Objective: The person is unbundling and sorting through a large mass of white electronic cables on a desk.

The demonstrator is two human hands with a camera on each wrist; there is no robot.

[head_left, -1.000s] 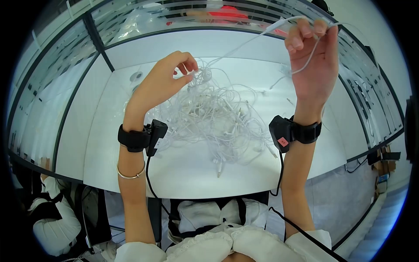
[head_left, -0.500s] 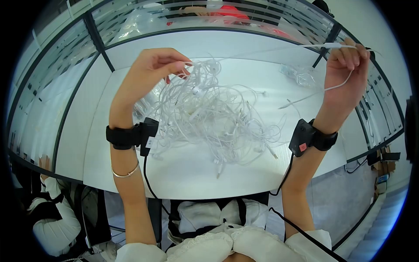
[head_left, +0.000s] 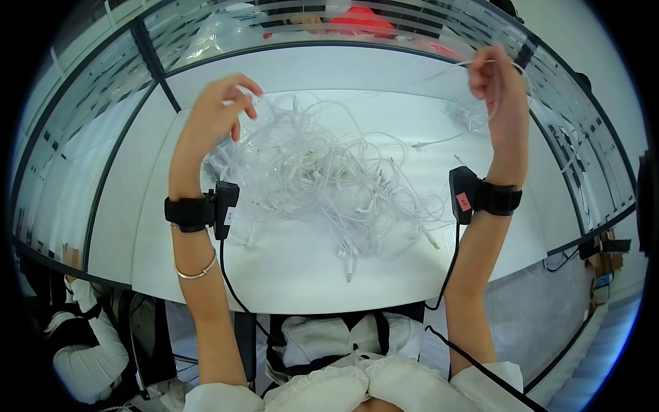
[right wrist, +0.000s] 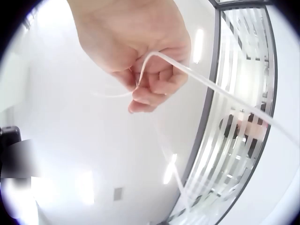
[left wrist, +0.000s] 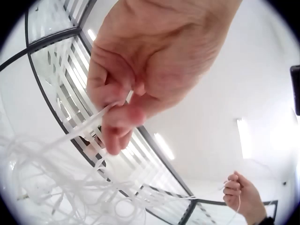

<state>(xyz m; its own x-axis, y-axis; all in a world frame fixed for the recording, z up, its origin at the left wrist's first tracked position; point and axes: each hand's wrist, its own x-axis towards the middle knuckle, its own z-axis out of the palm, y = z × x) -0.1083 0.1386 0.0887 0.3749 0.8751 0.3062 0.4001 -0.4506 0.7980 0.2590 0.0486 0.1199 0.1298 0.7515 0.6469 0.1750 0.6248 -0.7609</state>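
A tangled heap of white cables [head_left: 329, 178] spreads over the white table. My left hand [head_left: 214, 113] is raised at the heap's back left edge. In the left wrist view, its curled fingers pinch a white cable strand [left wrist: 79, 129] that runs down into the tangle. My right hand [head_left: 504, 103] is lifted high at the back right, away from the heap. In the right wrist view, its thumb and fingers pinch a white cable [right wrist: 220, 89], which bends over the palm and trails off. A thin stretch of cable leads leftward from the right hand in the head view.
Clear plastic bags lie at the back right [head_left: 467, 117] and beside the left hand [head_left: 218, 163]. Low panels with a striped glass top [head_left: 412, 31] wall in the white table [head_left: 288, 281]. Another person's white sleeve [head_left: 89, 360] shows at lower left.
My right hand first swung outward to the right with its cable, then came back left and up. My left hand drew away from the heap toward the left. Loose strands shifted at the heap's back.
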